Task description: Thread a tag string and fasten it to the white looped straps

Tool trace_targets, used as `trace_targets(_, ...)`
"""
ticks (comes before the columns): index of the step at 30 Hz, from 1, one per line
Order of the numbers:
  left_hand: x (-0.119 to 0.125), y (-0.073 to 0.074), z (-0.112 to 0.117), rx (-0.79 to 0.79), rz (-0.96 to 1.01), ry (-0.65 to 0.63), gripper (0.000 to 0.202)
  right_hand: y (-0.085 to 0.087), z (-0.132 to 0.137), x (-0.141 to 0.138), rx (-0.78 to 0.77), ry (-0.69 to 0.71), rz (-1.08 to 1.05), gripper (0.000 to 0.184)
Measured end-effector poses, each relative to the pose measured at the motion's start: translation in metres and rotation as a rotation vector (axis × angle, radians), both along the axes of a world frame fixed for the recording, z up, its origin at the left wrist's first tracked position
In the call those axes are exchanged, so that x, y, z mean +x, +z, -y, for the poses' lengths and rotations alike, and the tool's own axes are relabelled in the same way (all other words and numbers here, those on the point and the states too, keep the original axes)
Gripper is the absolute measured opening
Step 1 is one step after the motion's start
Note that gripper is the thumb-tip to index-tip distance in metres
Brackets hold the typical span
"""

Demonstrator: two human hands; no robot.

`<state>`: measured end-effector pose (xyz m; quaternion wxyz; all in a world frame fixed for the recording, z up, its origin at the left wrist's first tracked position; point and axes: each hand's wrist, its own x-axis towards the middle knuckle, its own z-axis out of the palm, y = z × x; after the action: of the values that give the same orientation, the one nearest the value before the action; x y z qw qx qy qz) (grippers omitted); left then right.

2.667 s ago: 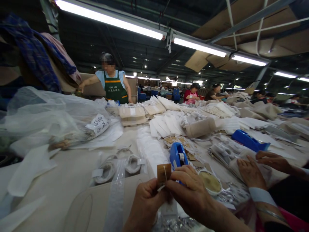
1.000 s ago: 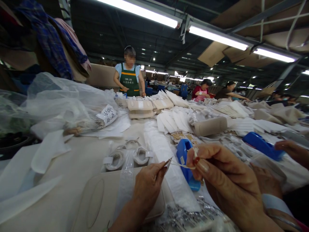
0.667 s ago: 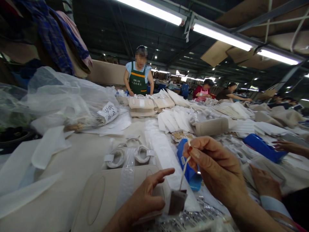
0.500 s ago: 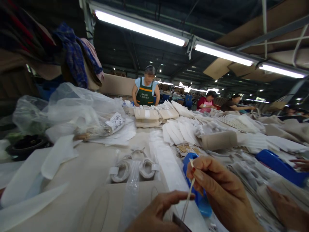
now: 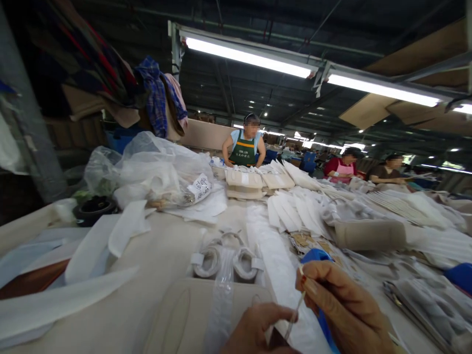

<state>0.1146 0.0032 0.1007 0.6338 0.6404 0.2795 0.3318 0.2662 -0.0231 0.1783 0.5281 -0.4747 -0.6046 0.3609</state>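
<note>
The brown tag (image 5: 279,339) hangs at the bottom edge, in front of the person's body, partly hidden by the left hand (image 5: 254,327). That hand has its index finger stretched out against the pale string (image 5: 294,317) and its thumb low by the tag; whether it is closed on the tag I cannot tell. The right hand (image 5: 342,307) pinches the upper end of the string between thumb and fingers, so the string runs slanting down to the tag. Behind the right hand, mostly hidden, is a blue tape dispenser (image 5: 316,255).

Just beyond the left hand, a flat beige panel (image 5: 197,302) lies on the table (image 5: 162,255) under a strip of clear plastic (image 5: 221,307). Two banded coils (image 5: 207,262) sit side by side at its far edge. To their right runs a long white plastic strip (image 5: 267,246), and off to the left are loose white sheets (image 5: 94,246).

Farther on, a clear plastic bag (image 5: 155,164) bears a handwritten white label (image 5: 201,187), with a round black object (image 5: 96,208) beside it. On the right are fanned white pieces (image 5: 295,214) and a rolled beige piece (image 5: 370,235).

At the far side of the table, behind stacked beige pieces (image 5: 244,178), a co-worker in a green apron (image 5: 244,151) leans forward, both arms lowered.
</note>
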Motion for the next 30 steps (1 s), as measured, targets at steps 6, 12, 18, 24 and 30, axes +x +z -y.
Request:
trace_targets(6,-0.011,0.032,0.002,0.115,0.099,0.279,0.022,-0.005,-0.003,-0.021,-0.032,0.068,-0.022,0.018)
trace_targets(12,-0.015,0.027,-0.001,0.021,0.050,0.355,0.022,-0.012,-0.013,-0.031,-0.107,0.035,-0.126,0.021)
trace_targets(18,-0.012,0.028,-0.001,0.061,0.096,0.327,0.017,-0.017,-0.017,-0.030,-0.133,-0.017,-0.126,0.023)
trace_targets(24,-0.010,0.031,0.000,0.018,0.132,0.289,0.021,-0.020,-0.021,-0.027,-0.183,-0.004,-0.185,0.027)
trace_targets(30,-0.009,0.028,0.001,-0.058,0.146,0.269,0.023,-0.019,-0.021,-0.024,-0.169,-0.033,-0.174,0.026)
